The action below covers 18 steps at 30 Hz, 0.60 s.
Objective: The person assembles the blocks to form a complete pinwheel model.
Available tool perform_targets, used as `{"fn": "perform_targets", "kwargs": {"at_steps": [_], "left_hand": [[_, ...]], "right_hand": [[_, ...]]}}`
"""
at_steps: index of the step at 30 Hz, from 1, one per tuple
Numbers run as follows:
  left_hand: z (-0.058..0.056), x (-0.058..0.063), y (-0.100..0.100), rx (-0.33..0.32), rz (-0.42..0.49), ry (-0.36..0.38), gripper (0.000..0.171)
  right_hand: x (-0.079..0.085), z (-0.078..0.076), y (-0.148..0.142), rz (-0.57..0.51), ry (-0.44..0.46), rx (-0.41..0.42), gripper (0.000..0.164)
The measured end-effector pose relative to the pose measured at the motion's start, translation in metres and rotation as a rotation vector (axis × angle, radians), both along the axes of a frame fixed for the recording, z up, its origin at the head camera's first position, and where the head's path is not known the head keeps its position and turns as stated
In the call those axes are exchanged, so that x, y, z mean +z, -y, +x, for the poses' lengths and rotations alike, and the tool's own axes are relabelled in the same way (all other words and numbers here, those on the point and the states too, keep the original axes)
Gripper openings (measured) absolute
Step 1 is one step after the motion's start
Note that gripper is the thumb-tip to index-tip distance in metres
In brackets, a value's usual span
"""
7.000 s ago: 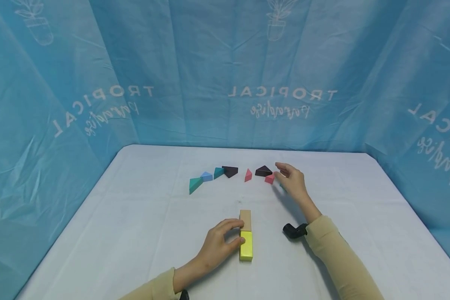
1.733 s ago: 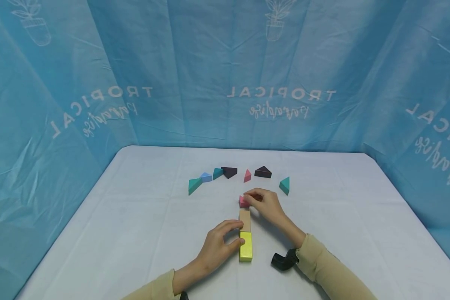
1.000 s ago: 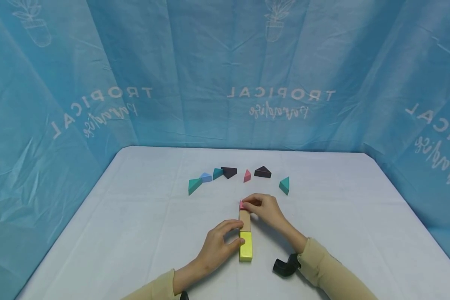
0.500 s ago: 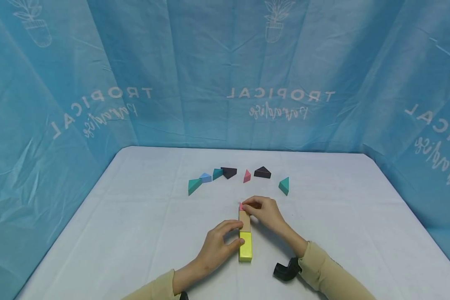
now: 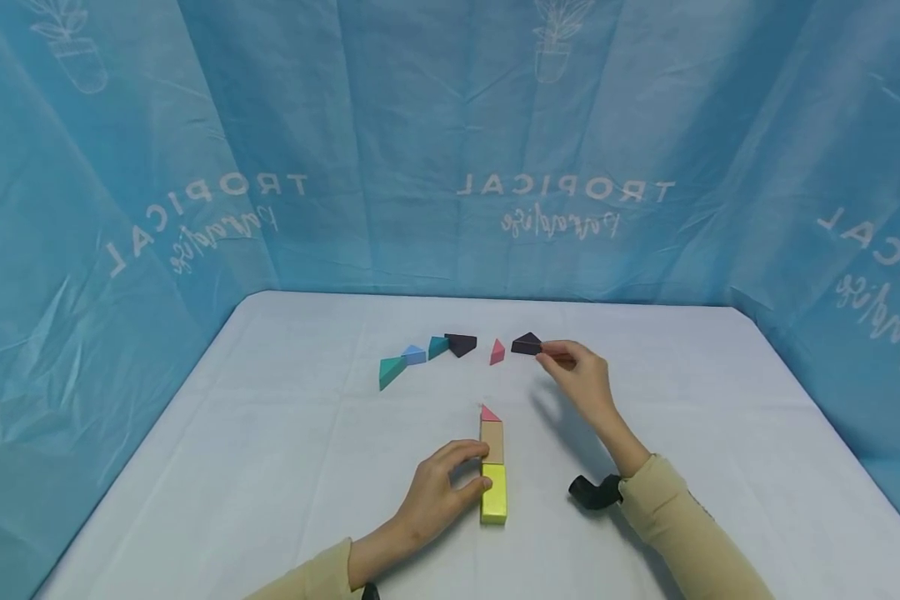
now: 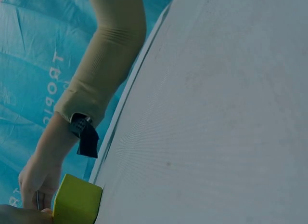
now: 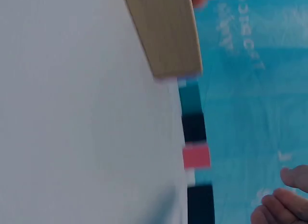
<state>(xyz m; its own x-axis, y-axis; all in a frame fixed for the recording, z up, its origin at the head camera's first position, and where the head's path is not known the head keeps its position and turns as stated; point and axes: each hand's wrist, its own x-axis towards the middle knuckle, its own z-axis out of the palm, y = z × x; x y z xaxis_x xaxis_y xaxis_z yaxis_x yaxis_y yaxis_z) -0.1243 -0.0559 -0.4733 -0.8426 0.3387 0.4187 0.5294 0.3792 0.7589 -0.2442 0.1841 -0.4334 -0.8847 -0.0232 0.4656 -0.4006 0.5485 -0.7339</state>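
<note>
In the head view my left hand (image 5: 438,492) lies beside a short row of blocks. Its fingertips rest against the left side of the tan block (image 5: 492,442) and its thumb touches the yellow block (image 5: 494,496). Against the tan block's far end sits a small pink triangular block (image 5: 489,413). My right hand (image 5: 581,379) is held above the table, fingertips by the right end of a black triangular block (image 5: 526,345). The right wrist view shows a gap between these fingers (image 7: 276,207) and the black block (image 7: 201,204), with nothing seen in the hand.
Another pink triangle (image 5: 497,352), a black block (image 5: 461,345), a dark teal block (image 5: 437,347), a light blue triangle (image 5: 414,355) and a green triangle (image 5: 392,372) lie in an arc at the back. Blue curtains (image 5: 450,125) surround the white table (image 5: 270,467).
My right hand has let go of the pink triangle at the tan block's end and moved right and away, over where a teal triangle lay. My left hand stays in place.
</note>
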Motion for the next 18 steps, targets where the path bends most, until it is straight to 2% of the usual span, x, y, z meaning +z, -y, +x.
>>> {"fn": "perform_targets", "kwargs": {"at_steps": [3,7,10,12,18], "left_hand": [[0.001,0.000,0.001,0.002,-0.008,0.017,0.039],[0.002,0.000,0.001,0.005,-0.013,0.034,0.038],[0.003,0.000,0.001,0.004,-0.012,0.035,0.037],[0.003,0.000,0.001,0.001,-0.007,0.029,0.037],[0.002,0.001,0.002,-0.005,0.004,-0.003,0.038]], "right_hand": [[-0.002,-0.008,-0.017,0.013,-0.058,-0.071,0.026],[-0.013,-0.010,-0.035,0.021,0.008,-0.124,0.035],[-0.022,-0.008,-0.042,0.043,0.081,-0.123,0.044],[-0.026,-0.008,-0.043,0.057,0.098,-0.112,0.047],[-0.028,-0.009,-0.043,0.097,0.058,-0.087,0.044]]}}
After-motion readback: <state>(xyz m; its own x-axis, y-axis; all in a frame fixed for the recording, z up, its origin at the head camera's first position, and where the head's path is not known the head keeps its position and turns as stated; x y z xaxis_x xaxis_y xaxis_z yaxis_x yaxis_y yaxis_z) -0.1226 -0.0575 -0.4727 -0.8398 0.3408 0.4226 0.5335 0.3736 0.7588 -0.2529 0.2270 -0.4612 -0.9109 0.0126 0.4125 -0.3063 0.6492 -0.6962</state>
